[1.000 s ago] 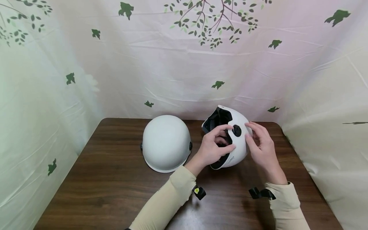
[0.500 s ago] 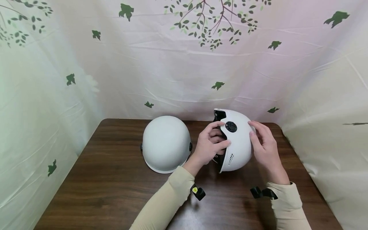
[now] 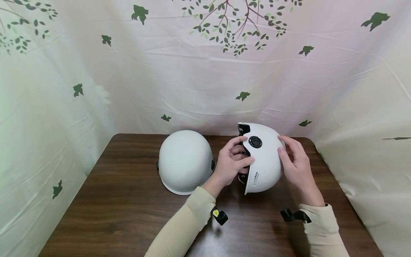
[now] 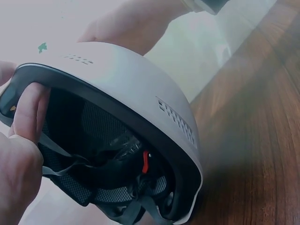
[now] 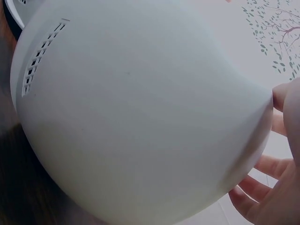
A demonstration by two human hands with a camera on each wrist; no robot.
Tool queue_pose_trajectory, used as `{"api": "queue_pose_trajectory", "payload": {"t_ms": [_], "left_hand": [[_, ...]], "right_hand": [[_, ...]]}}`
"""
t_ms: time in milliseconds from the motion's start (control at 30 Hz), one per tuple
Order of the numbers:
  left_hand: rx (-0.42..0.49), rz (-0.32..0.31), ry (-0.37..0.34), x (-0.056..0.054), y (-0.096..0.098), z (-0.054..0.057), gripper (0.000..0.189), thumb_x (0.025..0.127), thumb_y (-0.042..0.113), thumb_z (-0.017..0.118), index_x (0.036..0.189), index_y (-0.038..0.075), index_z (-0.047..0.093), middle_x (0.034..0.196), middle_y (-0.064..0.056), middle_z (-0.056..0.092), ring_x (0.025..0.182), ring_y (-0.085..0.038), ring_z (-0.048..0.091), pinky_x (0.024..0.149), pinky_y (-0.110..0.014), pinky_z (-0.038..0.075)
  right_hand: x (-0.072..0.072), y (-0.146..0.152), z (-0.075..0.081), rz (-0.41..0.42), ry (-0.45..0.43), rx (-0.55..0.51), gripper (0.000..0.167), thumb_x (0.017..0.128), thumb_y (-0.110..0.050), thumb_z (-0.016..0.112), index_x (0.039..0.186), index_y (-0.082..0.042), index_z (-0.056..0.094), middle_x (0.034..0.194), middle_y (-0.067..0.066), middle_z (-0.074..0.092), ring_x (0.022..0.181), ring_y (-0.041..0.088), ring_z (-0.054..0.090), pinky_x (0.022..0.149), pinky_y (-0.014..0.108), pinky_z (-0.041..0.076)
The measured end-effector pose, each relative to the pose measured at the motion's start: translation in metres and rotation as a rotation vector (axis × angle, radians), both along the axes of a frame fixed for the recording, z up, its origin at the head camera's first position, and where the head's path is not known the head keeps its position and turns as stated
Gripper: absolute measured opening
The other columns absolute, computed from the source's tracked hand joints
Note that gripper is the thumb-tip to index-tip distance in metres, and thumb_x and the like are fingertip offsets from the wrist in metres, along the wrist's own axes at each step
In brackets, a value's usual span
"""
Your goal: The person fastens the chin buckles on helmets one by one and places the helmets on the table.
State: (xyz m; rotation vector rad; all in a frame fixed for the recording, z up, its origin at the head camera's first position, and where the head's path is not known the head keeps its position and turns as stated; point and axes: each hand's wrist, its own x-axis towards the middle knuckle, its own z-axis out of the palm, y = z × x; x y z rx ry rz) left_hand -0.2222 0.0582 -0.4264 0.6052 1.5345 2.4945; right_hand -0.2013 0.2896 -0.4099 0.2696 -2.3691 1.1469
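Note:
A white helmet [image 3: 268, 157] is tipped on its side at the right of the table, its black-lined opening facing left. My left hand [image 3: 228, 162] grips its rim, fingers inside the opening and thumb on the shell just below the round black dial [image 3: 255, 142]. On the opposite side, my right hand [image 3: 298, 166] holds the rounded crown with bent fingers. The left wrist view shows dark padding [image 4: 103, 117], straps [image 4: 140, 206] and a small red tab [image 4: 146, 161] inside. In the right wrist view, fingers [image 5: 272, 166] curve against the smooth shell.
A second white helmet [image 3: 184, 160] stands crown up at the left, close to my left hand. Both are on a dark brown wooden table [image 3: 122, 214]. A pale cloth [image 3: 199, 78] with green birds and branches hangs behind the table.
The held helmet has turned so its opening shows less and more of its side shell shows. My left hand has shifted slightly left; both hands stay on the helmet.

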Motion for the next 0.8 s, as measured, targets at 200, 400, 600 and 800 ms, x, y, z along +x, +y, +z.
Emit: {"api": "queue_pose_trajectory", "payload": {"t_ms": [200,400,600,800], "left_hand": [[0.032,-0.007,-0.012,-0.001,-0.002,-0.002,0.067,0.088,-0.012,0.073,0.146,0.017,0.056,0.11,-0.002,0.069,0.09,-0.016,0.073,0.061,-0.038,0.064],[0.084,0.0,-0.038,-0.003,-0.004,-0.005,0.066,0.088,-0.012,0.071,0.144,0.019,0.055,0.107,-0.003,0.07,0.088,-0.017,0.073,0.061,-0.038,0.064],[0.104,0.036,-0.094,-0.004,-0.005,-0.009,0.065,0.09,-0.01,0.071,0.145,0.02,0.055,0.108,-0.004,0.071,0.087,-0.016,0.075,0.063,-0.037,0.064],[0.075,0.073,-0.144,-0.004,-0.01,-0.012,0.063,0.092,-0.009,0.072,0.145,0.022,0.057,0.109,-0.006,0.073,0.087,-0.018,0.076,0.066,-0.039,0.065]], "right_hand": [[-0.001,0.002,0.002,0.01,-0.004,0.006,0.04,0.108,-0.015,0.055,0.148,-0.013,0.06,0.147,0.016,0.053,0.124,0.025,0.05,0.092,0.008,0.038],[-0.001,0.004,0.004,0.007,0.012,0.013,0.04,0.108,-0.015,0.056,0.147,-0.011,0.06,0.145,0.016,0.055,0.114,0.011,0.049,0.089,0.01,0.039],[-0.002,0.005,0.007,-0.017,0.016,0.017,0.04,0.107,-0.017,0.056,0.146,-0.009,0.06,0.141,0.018,0.056,0.106,0.005,0.047,0.087,0.013,0.039],[-0.001,0.009,0.004,-0.038,0.005,0.032,0.04,0.108,-0.019,0.056,0.146,-0.008,0.06,0.14,0.019,0.057,0.108,0.002,0.046,0.086,0.013,0.039]]}}
